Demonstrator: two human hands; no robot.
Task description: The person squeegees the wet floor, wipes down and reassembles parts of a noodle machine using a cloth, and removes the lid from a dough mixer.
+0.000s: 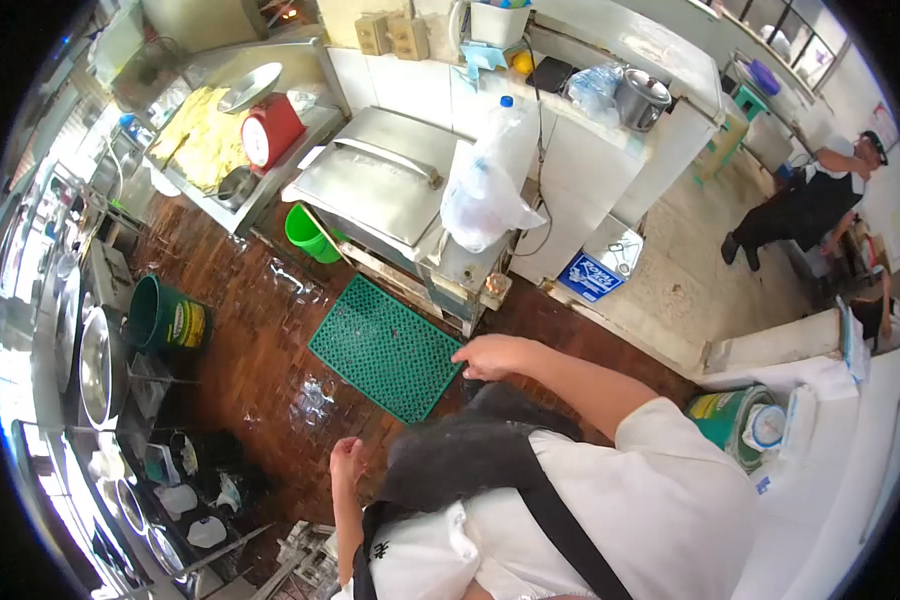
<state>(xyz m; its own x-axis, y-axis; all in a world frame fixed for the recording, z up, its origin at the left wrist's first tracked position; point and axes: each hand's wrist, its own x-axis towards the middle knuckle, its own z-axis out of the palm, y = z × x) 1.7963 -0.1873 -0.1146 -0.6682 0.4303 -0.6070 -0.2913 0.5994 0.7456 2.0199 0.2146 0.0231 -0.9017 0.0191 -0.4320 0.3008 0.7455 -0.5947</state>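
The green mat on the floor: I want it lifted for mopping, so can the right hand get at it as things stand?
Probably yes: the right hand hangs open over the green mat by its near corner, with nothing between them.

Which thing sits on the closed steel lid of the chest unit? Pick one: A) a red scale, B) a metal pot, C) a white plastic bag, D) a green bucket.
C: the white plastic bag rests on the steel lid; both hands are empty.

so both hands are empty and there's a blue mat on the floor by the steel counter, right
Not quite: the mat is green, not blue, as the head view shows. It does lie on the floor by the steel counter, and the left hand and right hand are empty.
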